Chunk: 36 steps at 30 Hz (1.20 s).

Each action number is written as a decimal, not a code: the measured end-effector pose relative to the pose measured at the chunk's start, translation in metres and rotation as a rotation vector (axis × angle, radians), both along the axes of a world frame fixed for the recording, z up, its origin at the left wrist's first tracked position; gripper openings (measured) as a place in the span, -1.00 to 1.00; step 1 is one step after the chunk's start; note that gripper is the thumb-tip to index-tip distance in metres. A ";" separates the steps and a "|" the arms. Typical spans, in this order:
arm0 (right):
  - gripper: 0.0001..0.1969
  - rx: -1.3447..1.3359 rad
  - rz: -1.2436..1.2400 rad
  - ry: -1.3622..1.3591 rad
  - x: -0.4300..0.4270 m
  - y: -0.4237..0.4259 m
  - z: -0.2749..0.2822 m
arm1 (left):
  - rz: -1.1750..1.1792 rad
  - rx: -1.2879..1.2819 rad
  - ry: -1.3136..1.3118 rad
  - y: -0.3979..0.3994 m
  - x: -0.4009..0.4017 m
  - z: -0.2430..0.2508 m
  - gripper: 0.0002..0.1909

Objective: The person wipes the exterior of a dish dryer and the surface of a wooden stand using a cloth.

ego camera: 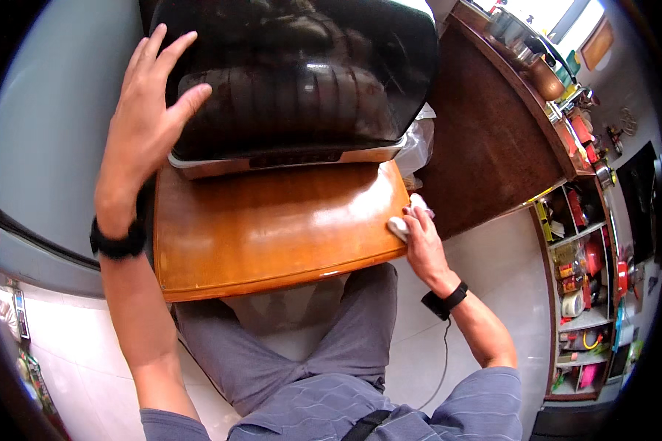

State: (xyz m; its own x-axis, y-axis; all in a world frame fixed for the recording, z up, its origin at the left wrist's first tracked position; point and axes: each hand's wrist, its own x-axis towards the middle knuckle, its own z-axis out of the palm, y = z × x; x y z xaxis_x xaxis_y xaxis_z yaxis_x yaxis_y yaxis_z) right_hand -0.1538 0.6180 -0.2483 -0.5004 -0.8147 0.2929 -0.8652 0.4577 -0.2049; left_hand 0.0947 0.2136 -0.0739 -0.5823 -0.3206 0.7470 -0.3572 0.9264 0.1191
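Note:
My right hand (426, 251) grips a wadded white cloth (399, 227) at the right edge of an orange-brown wooden table (265, 231). Parts of the cloth show on both sides of my fingers. My left hand (149, 110) is raised with its fingers spread, at the left side of a countertop appliance (303, 99) with a glossy black cover. Whether the fingertips touch the cover cannot be seen. Behind the dark cover a row of upright shapes shows faintly. The appliance stands at the back of the table, its silver front trim low over the wood.
A grey refrigerator (49, 121) stands close on the left. A clear plastic bag (418, 146) sits by the appliance's right side, beside a dark brown surface (491, 127). Open shelves (582, 320) with kitchen goods line the far right. A thin cable (446, 353) hangs from my right wristband.

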 end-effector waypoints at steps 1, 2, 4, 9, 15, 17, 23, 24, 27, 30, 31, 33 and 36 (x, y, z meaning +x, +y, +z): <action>-0.46 -0.017 0.022 0.001 0.008 -0.005 0.002 | 0.001 0.016 -0.003 0.017 0.007 0.001 -0.38; -0.38 -0.039 0.066 -0.138 0.021 -0.020 0.020 | 0.015 -0.019 0.030 0.034 0.012 0.000 -0.43; -0.39 -0.133 0.195 -0.045 -0.002 -0.038 0.005 | -0.041 0.038 0.011 0.066 0.022 -0.002 -0.41; -0.53 -0.036 0.053 -0.073 -0.079 -0.084 -0.004 | -0.212 0.280 -0.185 0.129 0.052 -0.044 -0.33; -0.31 0.175 0.259 -0.227 -0.011 -0.094 0.012 | -0.280 0.638 -0.271 0.173 0.107 -0.106 -0.43; -0.22 0.214 0.344 -0.227 0.039 -0.087 0.017 | -0.254 0.704 -0.194 0.178 0.120 -0.125 -0.47; -0.29 0.054 0.671 -0.389 0.188 -0.180 0.026 | -0.007 0.729 0.019 0.175 0.147 -0.163 -0.45; -0.33 -0.002 0.707 -0.411 0.209 -0.193 0.019 | 0.049 0.711 0.081 0.173 0.151 -0.164 -0.44; -0.44 -0.148 0.872 -0.546 0.264 -0.233 -0.004 | 0.136 0.652 0.199 0.166 0.162 -0.165 -0.47; -0.43 -0.415 0.764 -0.579 0.306 -0.252 -0.032 | 0.195 0.571 0.265 0.156 0.163 -0.167 -0.51; -0.45 -0.361 0.781 -0.382 0.301 -0.248 -0.030 | 0.195 0.600 0.273 0.154 0.163 -0.168 -0.52; -0.46 -0.297 0.782 -0.181 0.289 -0.235 -0.025 | 0.199 0.687 0.265 0.156 0.165 -0.167 -0.55; -0.49 -0.230 0.710 -0.002 0.246 -0.188 -0.016 | 0.222 0.686 0.162 0.160 0.159 -0.169 -0.58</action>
State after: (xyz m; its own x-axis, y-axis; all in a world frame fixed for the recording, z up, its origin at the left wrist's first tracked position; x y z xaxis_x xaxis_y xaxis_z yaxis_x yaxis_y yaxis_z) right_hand 0.0926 0.4296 -0.2639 0.1226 -0.8603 0.4949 -0.9361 -0.2658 -0.2302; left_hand 0.2535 0.3731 -0.2430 -0.3492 -0.8438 0.4074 -0.4565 0.5329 0.7125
